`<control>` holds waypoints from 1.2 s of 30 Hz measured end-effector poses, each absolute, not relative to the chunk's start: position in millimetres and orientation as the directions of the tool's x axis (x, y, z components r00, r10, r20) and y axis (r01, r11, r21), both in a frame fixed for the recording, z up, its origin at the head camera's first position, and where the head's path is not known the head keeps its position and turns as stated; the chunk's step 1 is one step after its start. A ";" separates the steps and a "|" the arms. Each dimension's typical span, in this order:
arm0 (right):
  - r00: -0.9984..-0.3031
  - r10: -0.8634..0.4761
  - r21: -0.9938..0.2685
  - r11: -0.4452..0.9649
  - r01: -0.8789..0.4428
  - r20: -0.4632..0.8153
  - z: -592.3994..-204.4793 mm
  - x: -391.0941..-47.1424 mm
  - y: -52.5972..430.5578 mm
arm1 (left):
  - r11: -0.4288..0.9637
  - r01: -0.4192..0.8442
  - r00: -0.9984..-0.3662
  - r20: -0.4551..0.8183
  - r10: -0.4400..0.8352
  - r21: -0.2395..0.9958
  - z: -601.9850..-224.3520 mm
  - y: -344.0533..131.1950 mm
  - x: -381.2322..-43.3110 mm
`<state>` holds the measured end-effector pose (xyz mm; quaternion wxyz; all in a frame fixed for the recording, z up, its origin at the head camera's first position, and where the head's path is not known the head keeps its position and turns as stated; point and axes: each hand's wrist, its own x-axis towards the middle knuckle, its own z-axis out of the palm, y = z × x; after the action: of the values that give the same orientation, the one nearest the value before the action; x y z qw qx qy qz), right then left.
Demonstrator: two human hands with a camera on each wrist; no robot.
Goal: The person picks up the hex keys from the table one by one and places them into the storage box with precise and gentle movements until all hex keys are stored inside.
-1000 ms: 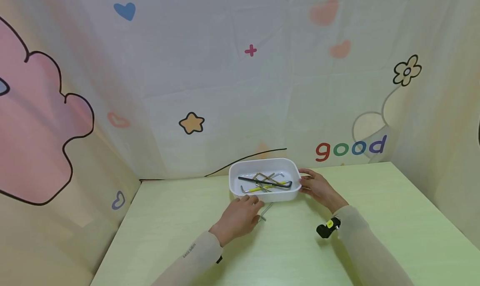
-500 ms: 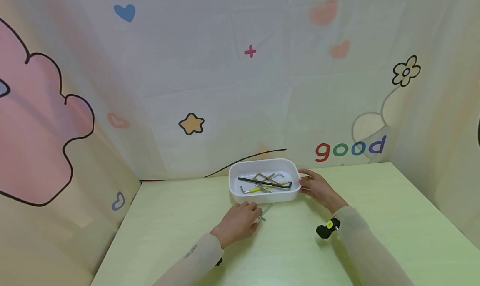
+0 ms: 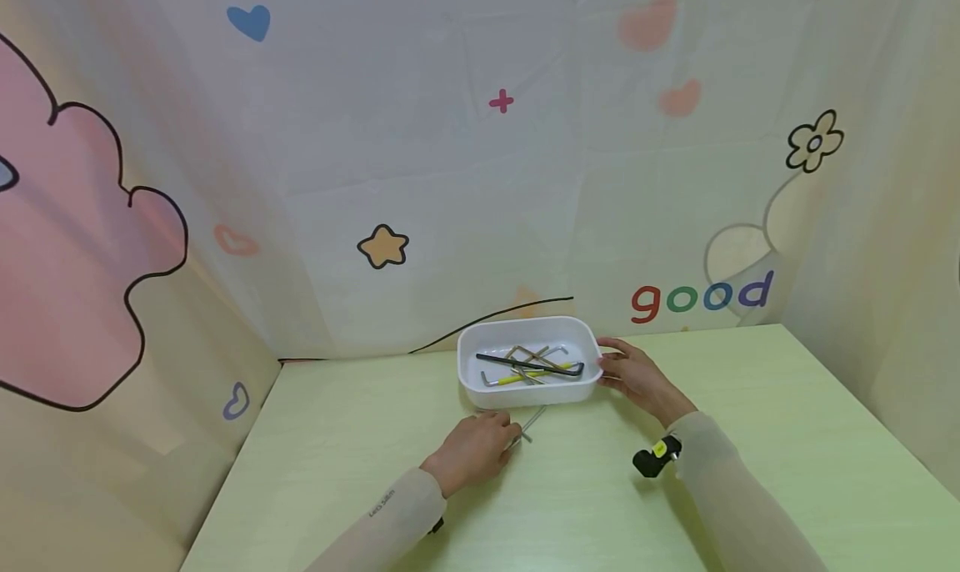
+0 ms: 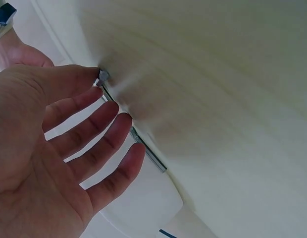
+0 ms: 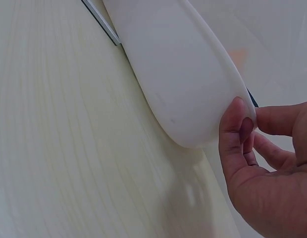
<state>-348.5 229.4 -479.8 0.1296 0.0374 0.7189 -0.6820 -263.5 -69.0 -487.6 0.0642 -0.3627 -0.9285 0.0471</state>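
Observation:
A white plastic tray (image 3: 528,397) stands against the back cloth with several L-shaped hex keys inside, among them a black hex key (image 3: 525,363) and a yellow-sleeved hex key (image 3: 513,379). My right hand (image 3: 637,380) grips the tray's right end, the thumb against its outer wall in the right wrist view. Before the tray a silver hex key (image 3: 536,418) lies on the table, partly hidden. Its near part is by my left hand (image 3: 472,451), whose fingers are spread and gently bent. In the left wrist view the thumb tip is at a metal end (image 4: 103,76).
The pale green table (image 3: 360,439) reaches back to a printed cloth (image 3: 450,155) hanging behind it. More cloth hangs at the left and right sides. A black wrist device (image 3: 657,456) sits at the right sleeve.
My left hand has drawn slightly back from the tray's front wall, toward me. The silver hex key, the tray and my right hand have stayed in place.

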 end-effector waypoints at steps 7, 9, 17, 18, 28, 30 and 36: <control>-0.964 -0.127 -0.972 0.065 0.227 -0.234 -480.4 -348.2 229.4 | 0.733 0.671 -0.733 0.050 0.678 -0.110 -488.9 -68.8 -264.2; -0.964 -0.131 -0.972 0.062 0.226 -0.233 -480.4 -347.8 229.6 | 0.733 0.673 -0.734 0.034 0.678 -0.096 -489.1 -68.5 -264.0; -0.965 -0.137 -0.974 0.056 0.220 -0.225 -480.7 -347.7 230.6 | 0.693 0.716 -0.694 0.027 0.720 -0.082 -490.2 -67.7 -263.9; -0.965 -0.136 -0.974 0.055 0.218 -0.223 -480.6 -347.8 230.6 | 0.688 0.721 -0.688 0.028 0.725 -0.086 -490.0 -67.3 -263.8; -0.965 -0.137 -0.975 0.051 0.217 -0.222 -479.7 -348.6 230.7 | 0.679 0.728 -0.683 -0.007 0.731 -0.088 -487.6 -63.4 -260.7; -0.965 -0.137 -0.975 0.051 0.218 -0.223 -479.9 -348.6 230.9 | 0.683 0.724 -0.687 -0.017 0.726 -0.097 -488.7 -63.0 -260.5; -0.965 -0.140 -0.975 0.048 0.216 -0.221 -480.8 -348.6 231.2 | 0.683 0.717 -0.693 -0.035 0.720 -0.139 -494.5 -61.6 -260.7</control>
<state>-348.6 231.2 -480.8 0.1292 0.0269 0.7124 -0.6893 -260.7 -61.6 -494.5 0.0113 -0.3916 -0.9173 0.0710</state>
